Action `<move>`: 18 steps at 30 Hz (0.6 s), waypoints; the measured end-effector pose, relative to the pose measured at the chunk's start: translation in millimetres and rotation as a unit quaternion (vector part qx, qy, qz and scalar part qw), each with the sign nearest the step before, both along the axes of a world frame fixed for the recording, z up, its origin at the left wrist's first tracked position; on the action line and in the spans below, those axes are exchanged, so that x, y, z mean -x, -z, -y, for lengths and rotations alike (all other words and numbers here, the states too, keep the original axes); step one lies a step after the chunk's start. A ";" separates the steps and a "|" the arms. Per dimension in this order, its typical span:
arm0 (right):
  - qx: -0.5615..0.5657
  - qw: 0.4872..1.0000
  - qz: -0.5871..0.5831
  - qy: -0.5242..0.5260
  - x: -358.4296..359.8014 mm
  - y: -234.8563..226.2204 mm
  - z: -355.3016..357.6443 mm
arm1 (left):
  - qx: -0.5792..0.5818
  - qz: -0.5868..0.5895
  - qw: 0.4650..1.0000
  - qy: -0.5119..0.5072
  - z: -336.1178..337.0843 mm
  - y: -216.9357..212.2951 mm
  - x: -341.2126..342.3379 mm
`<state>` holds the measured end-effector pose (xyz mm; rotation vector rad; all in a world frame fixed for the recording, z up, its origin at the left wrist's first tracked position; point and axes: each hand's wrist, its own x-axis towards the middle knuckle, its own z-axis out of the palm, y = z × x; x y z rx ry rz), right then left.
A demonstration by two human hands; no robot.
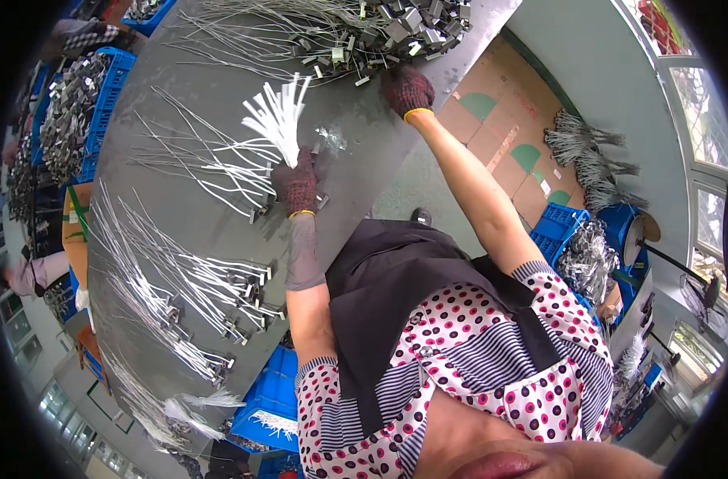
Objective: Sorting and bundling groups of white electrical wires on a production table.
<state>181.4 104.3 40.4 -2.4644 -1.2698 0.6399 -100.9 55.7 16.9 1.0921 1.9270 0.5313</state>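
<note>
Head view: white strips (274,120) fan out from the gloved left hand (298,182)

The flat white strips stand above the grey table (364,176), gathered at their lower ends and spread at the top. The left hand, in a dark red knit glove, is closed around the gathered ends. The right hand (409,89), in a matching glove with a yellow cuff, is bent at the lower edge of a pile of boxy metal pieces (428,28); its fingers are too hidden to tell how far they are open or whether they grip anything.

Just left of the left hand lies a loose spread of pale wires (220,164). Nearer the person, another group of white wires (196,279) ends in small metal parts. A pale, crumbly patch (330,140) marks the tabletop between the hands.

Beyond the table's left edge, a blue crate (96,148) is heaped with metal pieces, and another person's pink sleeve (49,273) shows. To the right, flattened cardboard (504,120) covers the floor, printed with green rounded shapes and faint reddish marks too small to read. Bundles of grey wires (591,164) lean by the wall, near a second blue crate (551,227).
</note>
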 end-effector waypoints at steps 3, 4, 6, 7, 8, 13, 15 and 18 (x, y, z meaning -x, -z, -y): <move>-0.131 0.991 -0.019 0.012 -5.3 15.4 9.3 | -0.012 -0.114 0.991 0.075 1.3 -14.4 3.3; -0.130 0.991 -0.022 0.010 -5.4 13.7 12.6 | -0.027 -0.138 0.988 0.058 3.8 -15.1 7.1; -0.087 0.988 -0.131 -0.012 -10.3 6.8 25.7 | -0.124 -0.124 0.984 0.018 16.5 -10.0 14.5; -0.087 0.988 -0.130 -0.010 -18.6 12.6 36.7 | -0.124 -0.123 0.984 0.020 17.5 -14.1 10.4; -0.075 0.971 -0.226 0.005 -26.9 18.3 50.5 | -0.125 -0.009 0.991 -0.041 16.8 -18.0 4.8; -0.188 0.823 -0.519 0.134 -42.5 5.4 112.1 | -0.073 0.188 0.972 -0.119 26.6 -40.1 -44.4; -0.230 0.764 -0.584 0.152 -41.0 2.1 140.8 | -0.039 0.294 0.953 -0.065 36.8 -27.7 -65.1; -0.132 0.856 -0.492 0.088 -48.7 -2.1 188.9 | -0.009 0.323 0.945 -0.040 45.1 -18.1 -105.6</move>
